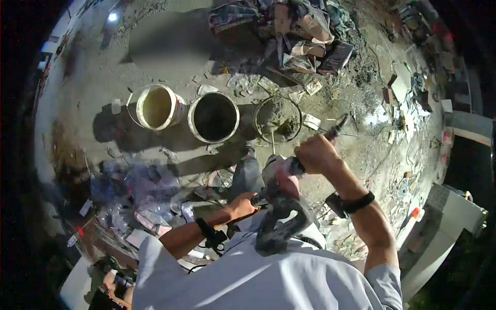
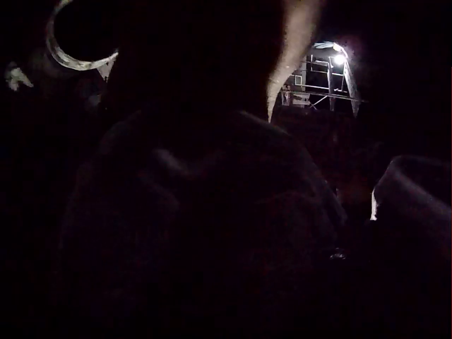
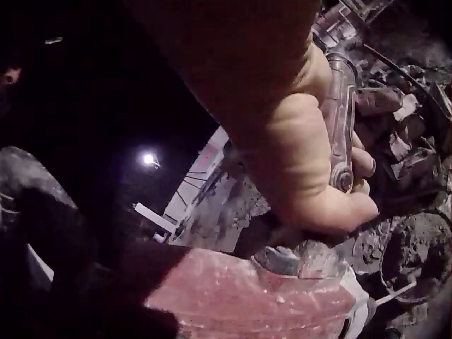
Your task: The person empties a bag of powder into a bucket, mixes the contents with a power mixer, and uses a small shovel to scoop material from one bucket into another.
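A red power drill [image 1: 288, 182] with a pale rod [image 1: 273, 144] is held close to my body, its nose pointing forward. My right hand [image 1: 318, 155] grips the dark side handle [image 3: 342, 120], fingers wrapped around it in the right wrist view. My left hand [image 1: 241, 208] holds the dark rear grip [image 1: 258, 198] near my waist. The rod reaches into a bucket [image 1: 257, 123] of grey, lumpy mortar [image 1: 279, 113]; its lower end is hidden in the mix. The left wrist view is mostly dark and hides that hand's fingers.
Left of the mortar bucket stand a dark-filled bucket [image 1: 192, 126] and a bucket of cloudy liquid [image 1: 182, 107]. Rubble and bags [image 1: 310, 44] are heaped ahead. Crumpled plastic [image 1: 150, 186] and debris lie at left, a pale block [image 1: 439, 227] at right. Another person's arm [image 1: 114, 287] shows at lower left.
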{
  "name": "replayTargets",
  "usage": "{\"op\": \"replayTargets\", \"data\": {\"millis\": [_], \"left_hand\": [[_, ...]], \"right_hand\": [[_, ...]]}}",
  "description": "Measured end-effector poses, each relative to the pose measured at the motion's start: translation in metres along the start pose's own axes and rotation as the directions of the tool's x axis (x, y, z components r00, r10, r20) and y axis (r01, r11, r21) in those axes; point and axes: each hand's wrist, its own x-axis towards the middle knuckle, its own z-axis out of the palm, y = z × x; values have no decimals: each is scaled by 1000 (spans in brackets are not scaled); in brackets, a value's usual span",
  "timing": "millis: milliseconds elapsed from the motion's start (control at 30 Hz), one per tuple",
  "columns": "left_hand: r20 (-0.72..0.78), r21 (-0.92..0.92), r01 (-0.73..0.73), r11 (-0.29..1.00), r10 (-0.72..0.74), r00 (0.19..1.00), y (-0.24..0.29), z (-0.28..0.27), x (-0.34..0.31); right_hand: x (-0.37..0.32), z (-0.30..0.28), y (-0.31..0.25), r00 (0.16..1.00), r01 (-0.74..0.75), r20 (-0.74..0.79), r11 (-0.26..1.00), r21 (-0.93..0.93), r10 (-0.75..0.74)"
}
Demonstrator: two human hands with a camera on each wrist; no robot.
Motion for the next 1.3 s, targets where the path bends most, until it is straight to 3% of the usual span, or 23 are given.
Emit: {"op": "replayTargets", "data": {"millis": [67,100,133,200,233,333,367,433,500,567,667,733,767,867,900,967,1000,1067,1200,1267,1300], "left_hand": [[-145,387,45,921,12,989,138,-12,-2],[117,272,97,957,-133,984,142,-19,12],[110,262,92,961,-124,986,144,-18,10],[62,124,131,984,-139,988,148,-14,5],[-151,202,31,979,-1,988,150,-4,1],[-213,74,53,996,-36,976,166,-1,-22],[-146,-178,-48,983,22,989,139,6,-15],[-141,-198,-73,978,45,989,104,16,-5],[-137,-208,-98,973,71,988,104,19,-4],[-195,-16,-266,964,258,946,118,15,-8],[-256,58,-185,981,194,947,134,19,-15],[-280,-15,-150,989,140,950,134,29,-17],[-291,-73,-113,991,87,953,137,32,-17],[-309,-127,-12,992,-28,951,188,23,-34],[-323,-131,-8,991,-35,946,174,35,-28],[-393,-8,-153,988,138,909,144,47,-11],[-385,2,-154,988,143,912,137,49,-10],[-307,18,-126,992,125,943,144,50,-12],[-270,59,-16,998,31,962,129,56,-7],[-359,-84,-221,972,177,916,80,73,19],[-360,-84,-217,972,174,917,88,70,15]], "right_hand": [[6,-1,6,999,30,23,999,-24,-29],[10,1,6,999,50,3,998,-49,-50],[15,2,6,997,67,-19,995,-73,-69],[22,4,6,992,112,-56,991,-80,-116],[24,-1,2,991,123,-37,988,-90,-127],[30,-18,-13,989,137,65,982,-133,-130],[33,-22,-18,986,129,129,980,-154,-110],[32,-24,-19,985,166,85,972,-166,-153],[33,-7,-15,978,197,-28,953,-231,-209],[38,-8,-15,974,212,-29,944,-254,-226],[39,-17,-19,967,243,-16,940,-239,-254],[37,-15,-21,946,260,-103,907,-331,-308],[41,-19,-21,972,227,112,937,-267,-204],[35,-23,-21,967,254,87,914,-316,-239],[34,-20,-20,963,268,85,909,-318,-255],[33,-10,-16,968,247,135,911,-330,-214],[29,-2,-14,971,236,128,915,-326,-204],[23,8,-11,941,294,-68,900,-321,-332],[17,20,-16,933,272,-141,907,-322,-330],[20,26,-11,926,286,-144,896,-340,-350],[19,21,-15,925,288,-144,896,-338,-352]]}}
